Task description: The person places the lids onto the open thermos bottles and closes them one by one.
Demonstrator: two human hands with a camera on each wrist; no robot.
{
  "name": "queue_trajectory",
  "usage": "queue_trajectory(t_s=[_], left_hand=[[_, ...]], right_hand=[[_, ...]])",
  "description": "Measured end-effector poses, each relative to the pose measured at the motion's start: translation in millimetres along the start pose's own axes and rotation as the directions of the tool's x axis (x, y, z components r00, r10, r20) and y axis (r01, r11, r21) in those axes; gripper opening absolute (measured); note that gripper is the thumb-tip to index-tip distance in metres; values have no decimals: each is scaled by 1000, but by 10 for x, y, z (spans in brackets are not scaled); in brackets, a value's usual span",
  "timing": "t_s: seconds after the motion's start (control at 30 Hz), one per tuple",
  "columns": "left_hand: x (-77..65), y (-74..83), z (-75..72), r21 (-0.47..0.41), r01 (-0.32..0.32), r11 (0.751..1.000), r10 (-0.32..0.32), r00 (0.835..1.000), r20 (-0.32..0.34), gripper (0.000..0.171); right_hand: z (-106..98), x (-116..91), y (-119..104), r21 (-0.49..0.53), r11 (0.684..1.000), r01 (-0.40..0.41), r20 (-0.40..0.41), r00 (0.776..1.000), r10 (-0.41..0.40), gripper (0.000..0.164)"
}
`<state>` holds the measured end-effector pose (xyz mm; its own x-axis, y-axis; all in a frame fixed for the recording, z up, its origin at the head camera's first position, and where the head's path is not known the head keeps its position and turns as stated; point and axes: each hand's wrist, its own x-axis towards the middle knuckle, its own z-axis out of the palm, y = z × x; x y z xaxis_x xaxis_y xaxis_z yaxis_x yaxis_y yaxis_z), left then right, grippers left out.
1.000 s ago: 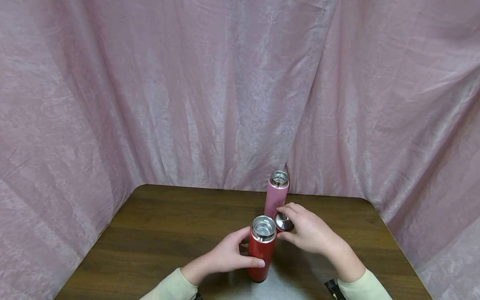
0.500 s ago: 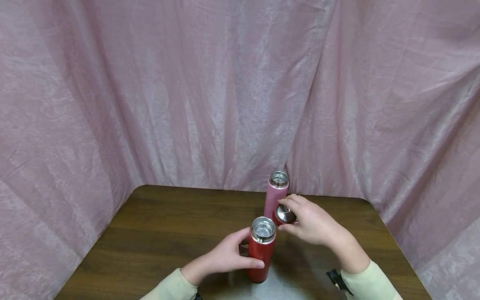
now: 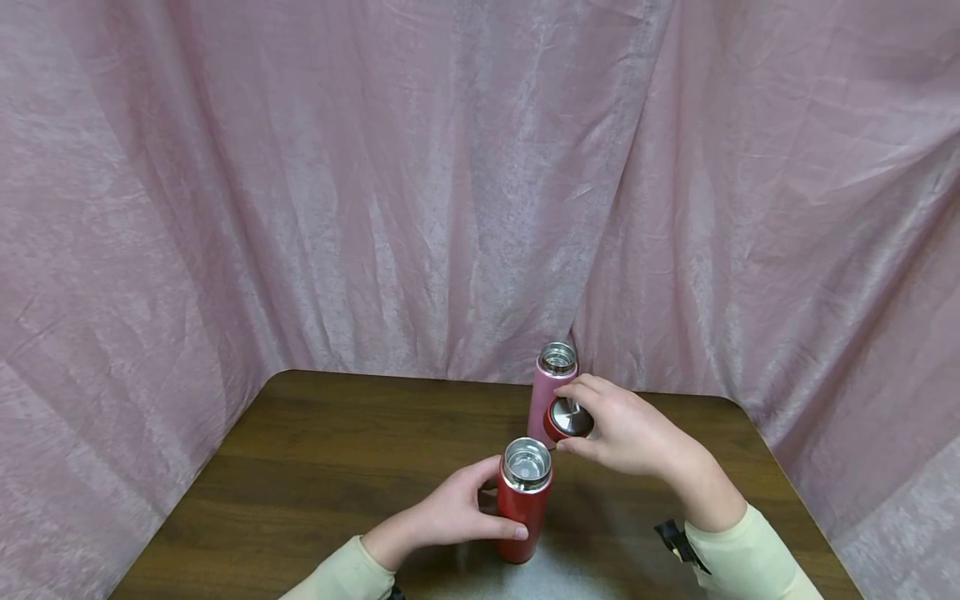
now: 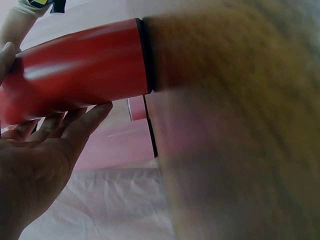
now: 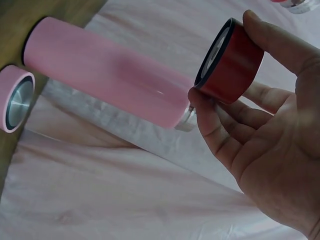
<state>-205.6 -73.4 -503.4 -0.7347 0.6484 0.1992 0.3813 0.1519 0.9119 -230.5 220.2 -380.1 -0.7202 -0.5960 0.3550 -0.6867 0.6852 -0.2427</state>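
Observation:
My left hand (image 3: 459, 507) grips an uncapped red thermos (image 3: 519, 518) around its side, thumb in front. The thermos stands upright on the table, its steel mouth showing. In the left wrist view its red body (image 4: 90, 65) lies across the fingers. My right hand (image 3: 630, 429) pinches a red lid (image 3: 568, 418) with a silver top between thumb and fingers. The lid is in the air, right of and behind the red thermos mouth. In the right wrist view, the lid's underside (image 5: 215, 55) faces left. Behind it stands an uncapped pink thermos (image 3: 547, 392).
A pink lid (image 5: 19, 97) rests on the table beside the pink thermos's base; the head view hides it. The brown wooden table (image 3: 360, 442) has rounded back corners. Pink curtains (image 3: 420, 200) hang behind it and at both sides.
My right hand has carried the red lid upward in the head view, away from the red thermos's rim. The left hand and both thermoses have stayed nearly in place.

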Motion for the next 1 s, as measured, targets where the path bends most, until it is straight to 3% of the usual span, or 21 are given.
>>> queue_trajectory(t_s=[0.53, 0.8, 1.0], left_hand=[[16, -19, -14, 0, 9, 1000, -9, 1000, 6, 68], [22, -24, -12, -5, 17, 1000, -17, 1000, 6, 66], [25, -24, -10, -9, 12, 1000, -12, 1000, 15, 66]], right_hand=[[-228, 86, -50, 106, 994, 39, 27, 999, -42, 69], [-311, 102, -74, 147, 986, 77, 36, 996, -83, 65], [-374, 118, -121, 180, 982, 54, 69, 995, -68, 66]])
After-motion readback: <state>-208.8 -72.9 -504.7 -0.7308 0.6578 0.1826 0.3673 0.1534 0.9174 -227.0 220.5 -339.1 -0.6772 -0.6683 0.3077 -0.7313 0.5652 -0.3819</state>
